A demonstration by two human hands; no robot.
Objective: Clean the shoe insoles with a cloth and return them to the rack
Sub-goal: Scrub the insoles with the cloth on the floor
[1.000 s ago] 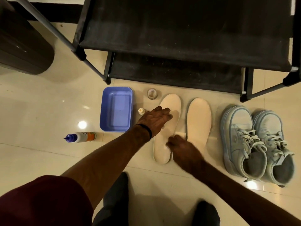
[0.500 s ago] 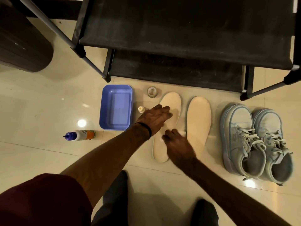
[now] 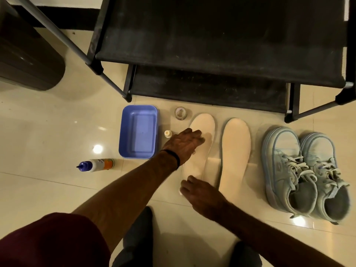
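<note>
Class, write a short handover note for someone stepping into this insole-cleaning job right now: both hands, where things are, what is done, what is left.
Left hand: flat on the front half of the left insole, pinning it to the floor.
Right hand: at that insole's heel end; something pale shows under it, perhaps the cloth, cannot confirm.
Right insole: on the floor alongside, untouched.
Shoes: on the floor, right of the insoles.
Rack: nothing visible on its shelves.
Done: neither insole is back on the rack.
Left: finish wiping both, then rack them.

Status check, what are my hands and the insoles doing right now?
Left hand flat on left insole. Right hand at its heel end, cloth not visible. Right insole untouched. Rack shelves free.
</note>
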